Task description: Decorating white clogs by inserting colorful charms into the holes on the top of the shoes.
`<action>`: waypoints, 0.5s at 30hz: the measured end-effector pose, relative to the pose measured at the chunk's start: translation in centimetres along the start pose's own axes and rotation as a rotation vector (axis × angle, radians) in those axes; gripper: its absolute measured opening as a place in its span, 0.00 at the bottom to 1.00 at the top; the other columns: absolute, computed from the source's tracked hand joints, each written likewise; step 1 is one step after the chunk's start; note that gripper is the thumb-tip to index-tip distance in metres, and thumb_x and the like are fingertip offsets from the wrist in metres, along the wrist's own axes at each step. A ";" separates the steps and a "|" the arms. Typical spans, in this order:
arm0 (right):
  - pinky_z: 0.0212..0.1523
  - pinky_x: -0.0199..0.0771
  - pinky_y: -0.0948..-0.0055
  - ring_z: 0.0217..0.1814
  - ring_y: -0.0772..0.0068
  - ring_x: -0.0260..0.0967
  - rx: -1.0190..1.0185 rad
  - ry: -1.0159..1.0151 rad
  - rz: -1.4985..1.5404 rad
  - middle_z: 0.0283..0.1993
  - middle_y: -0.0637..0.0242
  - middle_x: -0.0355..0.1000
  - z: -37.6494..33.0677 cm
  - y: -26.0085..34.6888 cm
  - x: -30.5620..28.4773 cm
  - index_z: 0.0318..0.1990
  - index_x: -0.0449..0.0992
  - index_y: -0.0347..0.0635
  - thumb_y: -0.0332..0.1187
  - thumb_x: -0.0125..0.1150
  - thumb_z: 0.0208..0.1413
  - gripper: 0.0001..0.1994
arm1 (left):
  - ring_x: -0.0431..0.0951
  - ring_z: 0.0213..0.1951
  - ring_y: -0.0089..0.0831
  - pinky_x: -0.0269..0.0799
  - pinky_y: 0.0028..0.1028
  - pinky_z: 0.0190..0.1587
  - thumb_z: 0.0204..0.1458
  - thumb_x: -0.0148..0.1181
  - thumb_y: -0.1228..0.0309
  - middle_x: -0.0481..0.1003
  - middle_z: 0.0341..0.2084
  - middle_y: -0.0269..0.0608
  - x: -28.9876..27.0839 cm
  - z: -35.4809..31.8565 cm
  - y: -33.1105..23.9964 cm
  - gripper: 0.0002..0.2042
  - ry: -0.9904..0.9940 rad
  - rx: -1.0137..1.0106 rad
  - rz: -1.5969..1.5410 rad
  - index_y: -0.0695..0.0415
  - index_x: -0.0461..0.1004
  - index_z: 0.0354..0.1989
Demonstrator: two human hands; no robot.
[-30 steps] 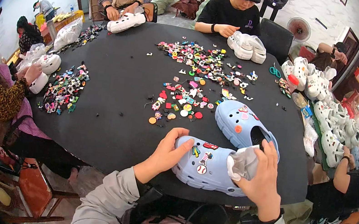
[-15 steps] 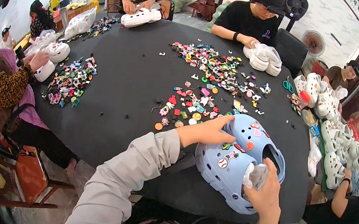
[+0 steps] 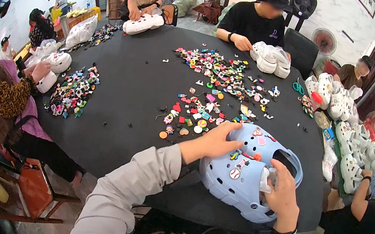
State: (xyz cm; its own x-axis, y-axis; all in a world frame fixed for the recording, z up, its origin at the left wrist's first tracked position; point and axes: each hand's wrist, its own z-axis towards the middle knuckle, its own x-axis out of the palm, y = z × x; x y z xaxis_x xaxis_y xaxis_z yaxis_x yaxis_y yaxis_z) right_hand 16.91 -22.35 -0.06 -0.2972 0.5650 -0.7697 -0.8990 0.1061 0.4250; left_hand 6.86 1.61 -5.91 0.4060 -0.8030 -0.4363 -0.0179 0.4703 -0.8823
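Note:
A pair of light-blue clogs lies side by side on the black table before me, the near clog [image 3: 222,179] and the far clog [image 3: 251,138]. Decorative charms are fixed in their uppers, among them a baseball charm [image 3: 235,174] and a pink drop. My left hand [image 3: 210,144] grips the toe end of the far clog, its thumb lying between the two shoes. Curled at the near clog's foot opening is my right hand [image 3: 285,195], its fingers around the edge beside clear plastic stuffing [image 3: 267,180]. Its fingertips are partly hidden.
Loose colourful charms [image 3: 197,113] lie just beyond the clogs, with a larger heap [image 3: 218,71] behind. Another pile [image 3: 75,89] is at left. Co-workers handle white clogs [image 3: 272,59] around the table. Teal scissors [image 3: 298,88] and rows of white clogs [image 3: 349,144] are at right.
My right hand's fingers have lifted and shifted a little at the near clog's opening. The clogs have tilted slightly and sit closer together. My left hand stays at the toe end.

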 end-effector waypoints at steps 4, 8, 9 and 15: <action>0.39 0.71 0.59 0.38 0.47 0.70 -0.062 0.013 -0.047 0.38 0.49 0.71 -0.4 0.1 -1.1 0.47 0.69 0.36 0.19 0.54 0.40 0.20 | 0.61 0.60 0.45 0.56 0.36 0.61 0.49 0.62 0.60 0.62 0.56 0.54 1.5 -3.7 -1.4 0.32 -0.057 0.000 0.038 0.60 0.59 0.60; 0.37 0.71 0.58 0.37 0.47 0.69 -0.146 0.072 -0.017 0.36 0.49 0.70 -0.7 0.0 -1.7 0.45 0.71 0.36 0.19 0.53 0.39 0.20 | 0.59 0.62 0.48 0.57 0.36 0.61 0.49 0.61 0.57 0.60 0.57 0.59 -1.6 -3.7 -1.9 0.31 0.219 0.105 0.145 0.62 0.61 0.58; 0.37 0.71 0.58 0.36 0.47 0.69 -0.180 0.075 -0.049 0.37 0.48 0.69 -0.9 0.1 -1.8 0.45 0.72 0.36 0.20 0.54 0.39 0.20 | 0.63 0.59 0.45 0.59 0.36 0.60 0.49 0.60 0.56 0.64 0.56 0.55 -3.3 -2.7 -1.8 0.29 0.329 0.103 0.086 0.60 0.65 0.56; 0.51 0.65 0.56 0.49 0.39 0.65 -0.049 0.161 -0.045 0.51 0.40 0.64 -2.7 0.2 -2.1 0.49 0.69 0.34 0.29 0.57 0.35 0.26 | 0.72 0.49 0.42 0.66 0.35 0.52 0.50 0.60 0.60 0.73 0.45 0.51 -14.9 6.0 2.6 0.21 0.075 -0.003 0.585 0.60 0.72 0.49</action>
State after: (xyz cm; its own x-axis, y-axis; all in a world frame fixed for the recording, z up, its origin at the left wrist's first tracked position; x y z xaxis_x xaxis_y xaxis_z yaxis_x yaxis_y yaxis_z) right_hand 16.51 -25.69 0.38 -0.3007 0.4216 -0.8554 -0.9260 0.0857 0.3677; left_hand 6.27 16.97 -0.67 0.2624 -0.4344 -0.8617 -0.2222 0.8418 -0.4920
